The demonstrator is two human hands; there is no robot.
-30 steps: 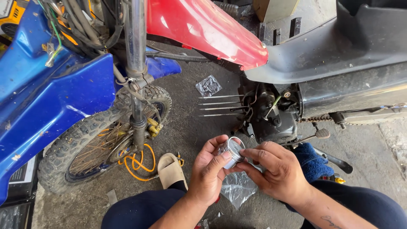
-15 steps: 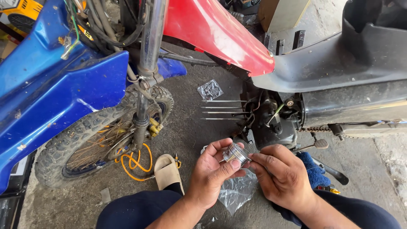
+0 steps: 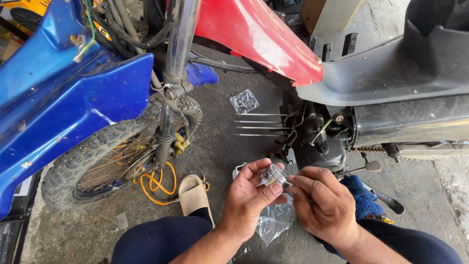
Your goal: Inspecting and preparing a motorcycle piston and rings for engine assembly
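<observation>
My left hand (image 3: 248,198) grips a small silver metal piston (image 3: 274,175) between thumb and fingers, low in the middle of the view. My right hand (image 3: 323,205) pinches the piston's right edge with its fingertips. Just beyond the hands is the open engine (image 3: 320,139) of a dark motorcycle, with several long bare studs (image 3: 259,124) pointing left out of it. A crumpled clear plastic bag (image 3: 274,222) lies on the ground under my hands.
A blue dirt bike with a knobby front tyre (image 3: 93,161) and chrome fork (image 3: 171,88) stands at left. A red fender (image 3: 259,39) hangs overhead. An orange cable (image 3: 159,183), my beige sandal (image 3: 193,195), a blue rag (image 3: 361,195) and another small plastic bag (image 3: 244,101) are on the concrete.
The hands with the piston have shifted slightly right and down in view as the head moved. The right fingertips have moved from the piston's top to its right edge.
</observation>
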